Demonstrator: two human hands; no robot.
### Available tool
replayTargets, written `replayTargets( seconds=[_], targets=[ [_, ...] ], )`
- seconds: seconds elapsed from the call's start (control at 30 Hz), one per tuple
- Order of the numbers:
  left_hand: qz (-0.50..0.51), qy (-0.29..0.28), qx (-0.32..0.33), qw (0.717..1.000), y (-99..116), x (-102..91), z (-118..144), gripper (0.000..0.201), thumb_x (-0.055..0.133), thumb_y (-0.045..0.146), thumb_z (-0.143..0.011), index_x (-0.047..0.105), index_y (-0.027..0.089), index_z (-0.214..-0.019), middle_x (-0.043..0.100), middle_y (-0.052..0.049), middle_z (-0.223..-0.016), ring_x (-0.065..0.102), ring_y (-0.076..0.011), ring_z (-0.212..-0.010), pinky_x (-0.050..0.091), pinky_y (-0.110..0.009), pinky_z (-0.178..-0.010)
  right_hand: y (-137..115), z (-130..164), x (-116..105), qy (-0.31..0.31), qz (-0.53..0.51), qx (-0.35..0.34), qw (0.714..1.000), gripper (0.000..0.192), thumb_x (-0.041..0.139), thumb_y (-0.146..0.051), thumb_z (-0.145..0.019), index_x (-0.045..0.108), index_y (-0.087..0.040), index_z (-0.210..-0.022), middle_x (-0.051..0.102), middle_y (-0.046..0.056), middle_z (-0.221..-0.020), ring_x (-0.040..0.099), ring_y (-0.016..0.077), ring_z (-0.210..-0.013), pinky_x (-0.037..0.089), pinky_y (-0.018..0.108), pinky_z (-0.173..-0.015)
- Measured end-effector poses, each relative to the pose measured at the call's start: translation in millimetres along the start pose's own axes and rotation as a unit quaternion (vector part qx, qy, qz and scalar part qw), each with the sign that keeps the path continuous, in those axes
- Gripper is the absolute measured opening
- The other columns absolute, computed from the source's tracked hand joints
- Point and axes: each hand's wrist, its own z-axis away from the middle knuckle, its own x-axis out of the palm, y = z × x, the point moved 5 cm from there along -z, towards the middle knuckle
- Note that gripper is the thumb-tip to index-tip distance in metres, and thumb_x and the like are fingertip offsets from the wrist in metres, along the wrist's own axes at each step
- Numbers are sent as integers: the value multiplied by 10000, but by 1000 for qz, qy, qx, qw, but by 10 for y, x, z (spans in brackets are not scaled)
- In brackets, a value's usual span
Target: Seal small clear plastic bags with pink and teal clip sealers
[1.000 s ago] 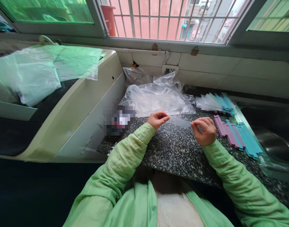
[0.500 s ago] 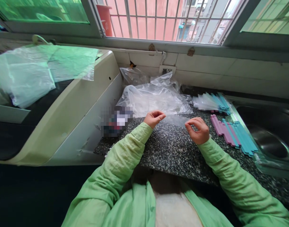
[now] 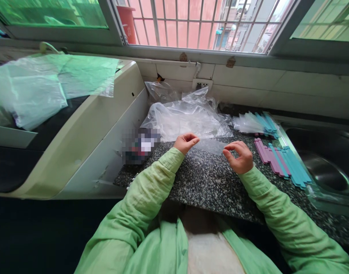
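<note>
A small clear plastic bag (image 3: 211, 145) is stretched between my two hands, just above the speckled countertop (image 3: 203, 179). My left hand (image 3: 186, 143) pinches its left end between thumb and fingers. At the other end, the thumb and forefinger of my right hand (image 3: 238, 156) are closed on the bag's edge. Behind the hands lies a heap of clear plastic bags (image 3: 188, 116). Flat pink strips (image 3: 270, 158) and teal strips (image 3: 294, 167) lie side by side to the right of my right hand. Beyond them are bagged teal strips (image 3: 264, 123).
A metal sink (image 3: 324, 171) is set into the counter at the right. On the left stands a large cream machine (image 3: 105, 125) with plastic sheets (image 3: 48, 83) draped over it. A blurred-out item (image 3: 141, 146) sits beside it. A wall socket (image 3: 202, 83) is below the barred window.
The small bag has tilted slightly between my fingers. Both hands have hardly moved, and the strips and the heap stay where they were.
</note>
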Motion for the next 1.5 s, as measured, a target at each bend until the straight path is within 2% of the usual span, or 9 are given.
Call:
replayTargets(
  seconds=[0.33, 0.8, 1.17, 1.5],
  targets=[
    [-36, -32, 10, 999, -15, 67, 33, 256, 707, 321, -491, 553, 119, -531, 469, 52, -465, 386, -39, -468, 306, -187, -473, -24, 5, -28, 13, 22, -7, 1000, 56, 572, -185, -725, 567, -208, -673, 582, 24, -663, 541, 161, -662, 451, 322, -628],
    [-48, -19, 34, 998, 16, 56, 43, 241, 700, 317, -536, 554, 125, -529, 451, 49, -463, 372, -47, -475, 294, -193, -477, -45, 0, -7, 6, 28, -39, 999, 62, 589, -162, -709, 570, -209, -674, 586, 19, -648, 523, 152, -632, 444, 303, -600],
    [-22, -13, 51, 998, -10, 50, 22, 341, 718, 417, -473, 550, 125, -527, 445, 49, -452, 361, -41, -461, 279, -197, -456, -22, 8, 28, -21, 25, -32, 999, 80, 584, -168, -715, 557, -203, -648, 579, 19, -633, 509, 148, -628, 434, 297, -607],
    [-62, -20, 80, 995, -19, 42, 25, 315, 680, 407, -537, 545, 123, -548, 458, 42, -481, 380, -46, -476, 308, -196, -466, -37, -1, 42, -39, 31, -43, 998, 96, 574, -172, -719, 542, -200, -632, 579, 25, -625, 502, 150, -617, 428, 297, -596]
  ],
)
